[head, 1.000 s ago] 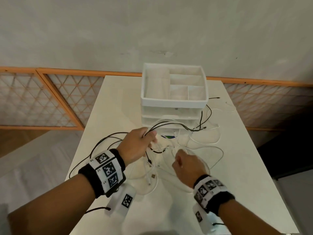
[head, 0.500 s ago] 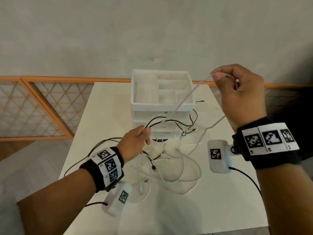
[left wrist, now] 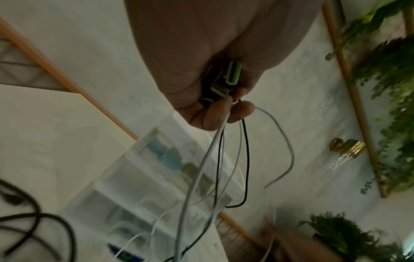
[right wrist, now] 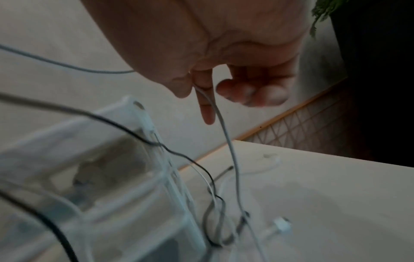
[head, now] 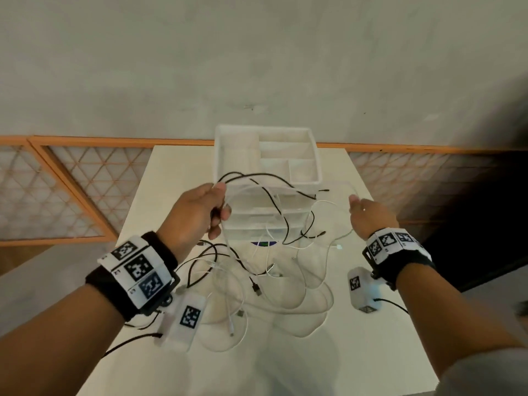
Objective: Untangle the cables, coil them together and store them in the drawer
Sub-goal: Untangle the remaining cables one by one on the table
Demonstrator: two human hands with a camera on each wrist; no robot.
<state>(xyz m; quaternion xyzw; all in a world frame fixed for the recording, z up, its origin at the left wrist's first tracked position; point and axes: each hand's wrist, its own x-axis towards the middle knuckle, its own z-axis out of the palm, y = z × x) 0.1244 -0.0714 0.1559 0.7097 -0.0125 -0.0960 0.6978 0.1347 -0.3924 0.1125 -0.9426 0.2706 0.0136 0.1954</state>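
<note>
My left fingers (left wrist: pixel 220 109) clutch the gathered cables (head: pixel 274 201) as an anchor; my right fingers (right wrist: pixel 207 99) pinch one white cable (right wrist: pixel 226 134), drawing it clear.

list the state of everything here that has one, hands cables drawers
left hand: raised, grips a bunch of black and white cables
right hand: raised, pinches one white cable
black cables: tangled with white ones, part lifted, part on the table
drawer unit: drawers closed, top tray empty
</note>
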